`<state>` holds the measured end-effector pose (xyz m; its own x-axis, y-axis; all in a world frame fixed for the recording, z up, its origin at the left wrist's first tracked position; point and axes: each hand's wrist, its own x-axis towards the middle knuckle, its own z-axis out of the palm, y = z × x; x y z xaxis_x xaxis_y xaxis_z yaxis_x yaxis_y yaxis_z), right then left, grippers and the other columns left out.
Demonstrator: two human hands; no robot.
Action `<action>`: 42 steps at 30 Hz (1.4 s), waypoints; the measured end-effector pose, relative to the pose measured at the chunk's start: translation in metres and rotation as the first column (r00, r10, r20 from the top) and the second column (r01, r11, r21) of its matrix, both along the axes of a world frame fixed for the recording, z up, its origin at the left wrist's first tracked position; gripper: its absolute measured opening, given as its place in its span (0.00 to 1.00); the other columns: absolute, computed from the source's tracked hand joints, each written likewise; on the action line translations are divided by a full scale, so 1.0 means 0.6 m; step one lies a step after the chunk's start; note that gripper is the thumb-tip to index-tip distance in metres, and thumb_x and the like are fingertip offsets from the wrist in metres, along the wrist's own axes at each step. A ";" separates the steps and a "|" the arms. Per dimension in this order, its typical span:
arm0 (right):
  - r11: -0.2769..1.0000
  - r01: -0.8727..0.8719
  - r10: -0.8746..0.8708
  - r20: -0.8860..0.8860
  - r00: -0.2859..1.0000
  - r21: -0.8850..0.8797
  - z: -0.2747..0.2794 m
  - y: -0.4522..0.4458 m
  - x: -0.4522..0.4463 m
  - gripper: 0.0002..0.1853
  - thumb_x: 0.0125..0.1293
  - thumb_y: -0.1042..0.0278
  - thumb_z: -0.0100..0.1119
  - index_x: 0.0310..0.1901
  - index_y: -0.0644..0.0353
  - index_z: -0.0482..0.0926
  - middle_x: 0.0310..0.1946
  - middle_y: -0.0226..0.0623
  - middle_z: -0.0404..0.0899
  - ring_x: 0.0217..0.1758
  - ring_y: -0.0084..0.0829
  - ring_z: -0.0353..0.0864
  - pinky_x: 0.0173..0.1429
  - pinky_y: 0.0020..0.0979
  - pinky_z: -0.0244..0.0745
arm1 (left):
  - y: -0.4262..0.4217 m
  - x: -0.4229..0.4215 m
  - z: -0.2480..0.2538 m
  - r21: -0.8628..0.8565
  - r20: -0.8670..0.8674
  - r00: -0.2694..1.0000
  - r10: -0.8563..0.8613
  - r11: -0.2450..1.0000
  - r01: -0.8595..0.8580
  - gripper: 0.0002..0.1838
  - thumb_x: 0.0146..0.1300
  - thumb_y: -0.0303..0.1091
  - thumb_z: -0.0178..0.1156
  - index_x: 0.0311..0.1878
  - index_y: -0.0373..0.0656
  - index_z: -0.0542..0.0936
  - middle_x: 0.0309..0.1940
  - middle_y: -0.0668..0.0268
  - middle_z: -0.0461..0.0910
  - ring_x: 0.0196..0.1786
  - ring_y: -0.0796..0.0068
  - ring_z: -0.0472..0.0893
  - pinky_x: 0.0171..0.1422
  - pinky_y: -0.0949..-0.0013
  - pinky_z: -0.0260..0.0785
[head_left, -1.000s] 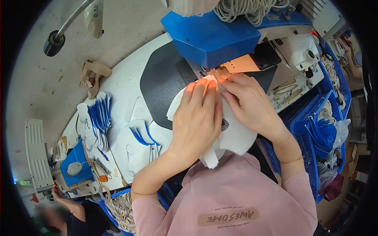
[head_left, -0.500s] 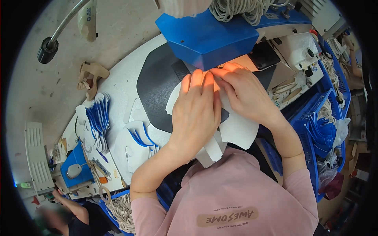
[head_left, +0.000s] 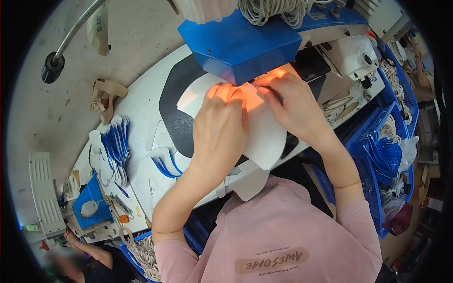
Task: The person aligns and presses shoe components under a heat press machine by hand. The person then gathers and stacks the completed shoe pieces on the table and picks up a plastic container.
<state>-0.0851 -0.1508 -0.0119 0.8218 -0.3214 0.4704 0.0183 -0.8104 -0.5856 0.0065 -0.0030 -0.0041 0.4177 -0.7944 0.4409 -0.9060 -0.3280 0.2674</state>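
A white, curved, flat cut piece (head_left: 266, 129) of thin leather-like material lies under both hands, its far edge in the orange light below a blue machine head (head_left: 240, 54). My left hand (head_left: 219, 129) rests over it with bent fingers together, gripping it near the lit edge. With thumb and fingers closed, my right hand (head_left: 293, 106) pinches its far edge just to the right. The fingertips are partly hidden by the glare and the machine. Beneath the piece is a dark pad (head_left: 175, 113) on the white tabletop. Another white flap (head_left: 252, 181) hangs at the near table edge.
Blue-edged white pieces (head_left: 117, 141) stand stacked at left, with more blue-edged pieces (head_left: 165, 162) nearer. A beige sandal (head_left: 107, 96) lies behind them. A dark phone (head_left: 311, 65) and blue crates (head_left: 373, 174) are at right. Another person's arm (head_left: 87, 247) shows at lower left.
The white piece has turned and spread out under my hands, showing more surface to both sides. My left hand has shifted slightly left, and the whole view has moved a little.
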 end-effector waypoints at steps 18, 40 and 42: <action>0.950 -0.099 0.129 0.086 0.988 -0.297 -0.016 0.014 -0.002 0.10 0.59 0.73 0.62 0.43 0.59 0.83 0.31 0.38 0.77 0.37 0.41 0.78 0.40 0.36 0.74 | -0.008 0.146 0.027 0.045 -0.300 0.943 -0.142 0.986 0.162 0.14 0.59 0.39 0.65 0.41 0.38 0.83 0.42 0.53 0.81 0.48 0.53 0.79 0.57 0.58 0.70; 0.999 0.037 -0.042 -0.235 0.971 -0.024 -0.247 0.178 -0.085 0.16 0.59 0.65 0.64 0.42 0.69 0.76 0.45 0.48 0.69 0.50 0.49 0.71 0.53 0.46 0.70 | 0.369 -0.018 -0.161 0.345 0.188 0.814 0.550 0.739 -0.579 0.17 0.65 0.32 0.61 0.56 0.37 0.79 0.62 0.51 0.74 0.58 0.51 0.78 0.60 0.59 0.71; 0.999 0.040 -0.043 -0.239 0.970 -0.016 -0.248 0.181 -0.089 0.16 0.60 0.65 0.64 0.44 0.69 0.76 0.47 0.47 0.68 0.51 0.49 0.70 0.54 0.46 0.69 | 0.311 -0.020 -0.161 0.204 -0.047 0.845 0.532 0.834 -0.514 0.14 0.64 0.30 0.61 0.52 0.38 0.81 0.58 0.52 0.76 0.56 0.50 0.78 0.61 0.58 0.70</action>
